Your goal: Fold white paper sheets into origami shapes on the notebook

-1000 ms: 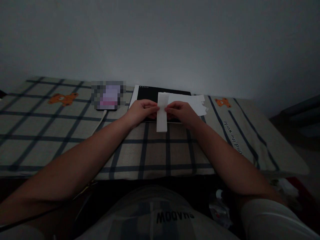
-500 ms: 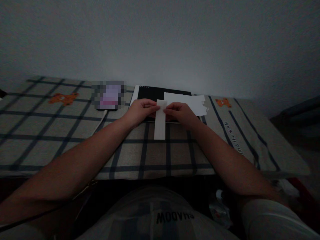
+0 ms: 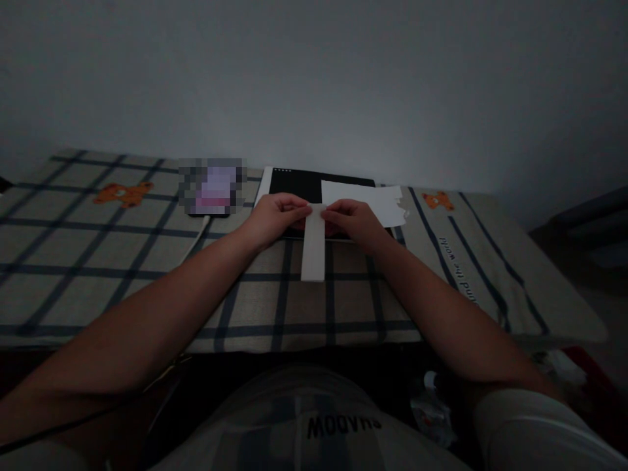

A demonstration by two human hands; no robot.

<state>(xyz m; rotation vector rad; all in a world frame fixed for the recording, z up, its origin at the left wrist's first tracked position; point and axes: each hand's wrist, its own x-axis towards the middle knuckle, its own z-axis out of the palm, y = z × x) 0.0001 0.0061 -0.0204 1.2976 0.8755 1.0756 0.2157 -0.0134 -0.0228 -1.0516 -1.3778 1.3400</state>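
Across the middle of the head view, over a cloth-covered worktop [image 3: 255, 307], we hold a narrow white paper strip [image 3: 313, 252] between our two hands. Our left grip [image 3: 277, 216] is closed to a pinch, thumb and forefinger meeting at the strip's far end on its left edge. Our right grip [image 3: 352, 219] is pinched in the same way on the right edge, directly opposite, so the fingertips of both stand close together with only the strip's width between them. From there the paper runs down toward us, most of its length on our side of the grip, its near end free and squared off. We cannot tell whether that end touches the cloth.

Just behind our hands lies a flat black-covered item [image 3: 297, 183] with a white left margin and a row of pale dots at its corner. Partly over it, behind our right grip, is a white sheet [image 3: 366, 196] with a ragged right edge. To our left sits a phone [image 3: 216, 190], its screen pixelated, with a white cable [image 3: 193, 241] plugged in. Orange bears [image 3: 123, 194] decorate the checked cloth. Below the worktop, at our right, we see a clear bottle [image 3: 432, 412] with a white cap.
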